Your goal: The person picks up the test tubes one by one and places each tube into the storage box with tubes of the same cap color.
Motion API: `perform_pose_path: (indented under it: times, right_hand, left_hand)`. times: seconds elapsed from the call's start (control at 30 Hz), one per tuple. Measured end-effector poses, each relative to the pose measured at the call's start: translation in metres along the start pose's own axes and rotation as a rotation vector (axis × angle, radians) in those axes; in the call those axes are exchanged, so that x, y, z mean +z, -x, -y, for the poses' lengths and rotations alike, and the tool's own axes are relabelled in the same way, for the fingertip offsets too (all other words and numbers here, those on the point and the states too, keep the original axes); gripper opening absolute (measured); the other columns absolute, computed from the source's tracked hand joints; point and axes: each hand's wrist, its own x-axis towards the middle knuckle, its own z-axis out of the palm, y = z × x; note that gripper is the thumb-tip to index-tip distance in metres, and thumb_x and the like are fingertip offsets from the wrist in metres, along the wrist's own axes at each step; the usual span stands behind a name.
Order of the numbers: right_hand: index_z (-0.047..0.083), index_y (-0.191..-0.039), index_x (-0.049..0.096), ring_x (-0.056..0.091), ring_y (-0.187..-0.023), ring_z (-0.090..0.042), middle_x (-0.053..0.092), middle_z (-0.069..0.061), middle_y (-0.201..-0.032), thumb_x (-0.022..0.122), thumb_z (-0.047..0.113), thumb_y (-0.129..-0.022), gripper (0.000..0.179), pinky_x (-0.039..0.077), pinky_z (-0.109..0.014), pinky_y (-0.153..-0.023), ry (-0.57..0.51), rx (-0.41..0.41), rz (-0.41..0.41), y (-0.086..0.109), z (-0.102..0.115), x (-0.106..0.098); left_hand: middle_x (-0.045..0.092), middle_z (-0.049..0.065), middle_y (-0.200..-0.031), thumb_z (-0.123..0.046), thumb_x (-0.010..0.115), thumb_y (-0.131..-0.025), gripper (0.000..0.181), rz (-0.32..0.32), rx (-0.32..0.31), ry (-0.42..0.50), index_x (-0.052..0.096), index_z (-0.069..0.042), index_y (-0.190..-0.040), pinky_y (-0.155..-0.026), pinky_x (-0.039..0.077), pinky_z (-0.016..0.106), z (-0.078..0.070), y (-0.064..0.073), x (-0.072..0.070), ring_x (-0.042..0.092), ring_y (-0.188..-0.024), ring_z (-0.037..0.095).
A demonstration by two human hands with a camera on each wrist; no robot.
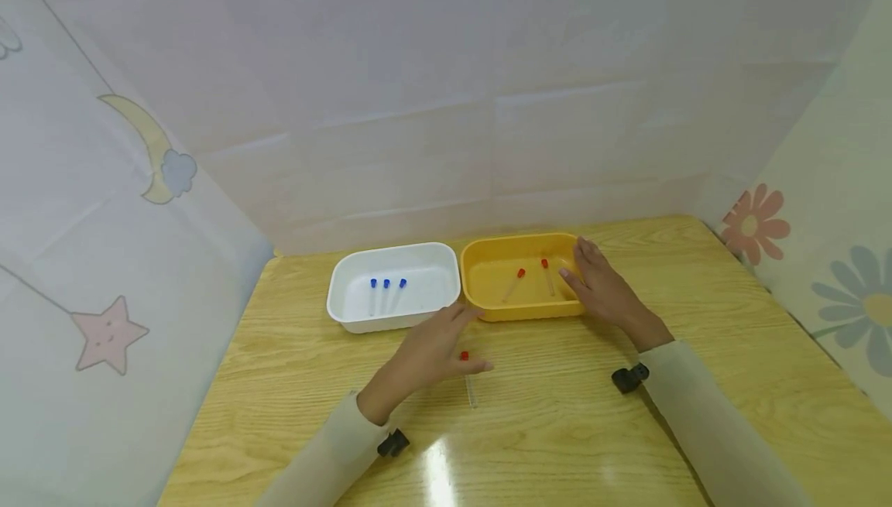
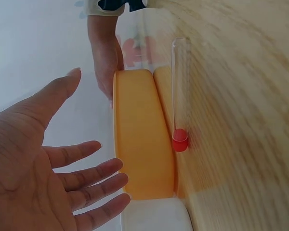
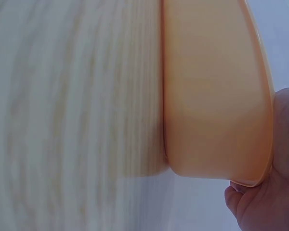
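My left hand (image 1: 435, 348), fingers spread, hovers over a clear test tube (image 1: 471, 391) with a red cap, which lies on the table in front of the trays. In the left wrist view, the palm and loosely extended fingers hold nothing, and the tube (image 2: 181, 91) shows in full beside them. My right hand (image 1: 608, 284) holds the right end of a yellow tray (image 1: 523, 312), thumb over the rim and fingers along the outside. Two red-capped tubes (image 1: 546, 265) lie inside that tray. The right wrist view shows the rim between thumb and fingers (image 3: 233, 199).
A white tray (image 1: 376, 327) sits against the yellow one's left side, with several blue-capped tubes (image 1: 386, 285) lying in it. Both trays stand near the back edge of the wooden table (image 1: 543, 429). Behind them hangs a pale sheet (image 1: 418, 104).
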Motion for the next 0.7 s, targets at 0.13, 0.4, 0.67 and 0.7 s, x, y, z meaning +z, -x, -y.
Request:
perform_pose_path:
  times: [0.13,0.4,0.67,0.7]
  right_hand:
    - [-0.011,-0.157,0.003,-0.008,-0.154,-0.041,-0.01,-0.02,-0.167,0.033,0.045,-0.111,0.078,0.004,-0.06,-0.121,-0.003,0.0,0.001,0.0,0.0,0.0]
    - [-0.011,-0.157,0.003,-0.008,-0.154,-0.041,-0.01,-0.021,-0.167,0.032,0.045,-0.111,0.078,0.004,-0.061,-0.121,-0.002,-0.004,0.004,0.0,0.0,-0.001]
    - [-0.011,-0.156,0.004,-0.007,-0.154,-0.042,-0.009,-0.021,-0.167,0.031,0.047,-0.111,0.079,0.004,-0.06,-0.121,0.008,-0.013,-0.003,-0.001,-0.001,0.0]
    - [-0.011,-0.156,0.004,-0.007,-0.154,-0.042,-0.009,-0.021,-0.167,0.031,0.047,-0.111,0.079,0.004,-0.06,-0.121,0.009,-0.013,-0.002,-0.001,-0.001,0.0]
  left_hand:
    - [0.013,0.003,-0.169,-0.059,0.078,-0.083,0.084,-0.003,0.01,0.003,0.046,-0.02,-0.15,-0.072,0.055,0.031,-0.001,0.004,0.002,0.053,-0.131,0.024]
    - [0.053,0.005,-0.145,-0.062,0.078,-0.081,0.087,0.014,-0.023,-0.051,0.048,-0.016,-0.148,-0.087,0.056,0.038,-0.003,0.011,0.005,0.06,-0.117,0.022]
    - [0.054,0.007,-0.139,-0.066,0.077,-0.079,0.091,0.056,-0.079,-0.078,0.047,-0.018,-0.15,-0.084,0.056,0.038,-0.004,0.021,0.01,0.058,-0.117,0.022]
    - [0.054,0.007,-0.139,-0.067,0.077,-0.079,0.092,0.062,-0.086,-0.081,0.047,-0.018,-0.15,-0.082,0.057,0.038,-0.004,0.022,0.01,0.057,-0.118,0.022]
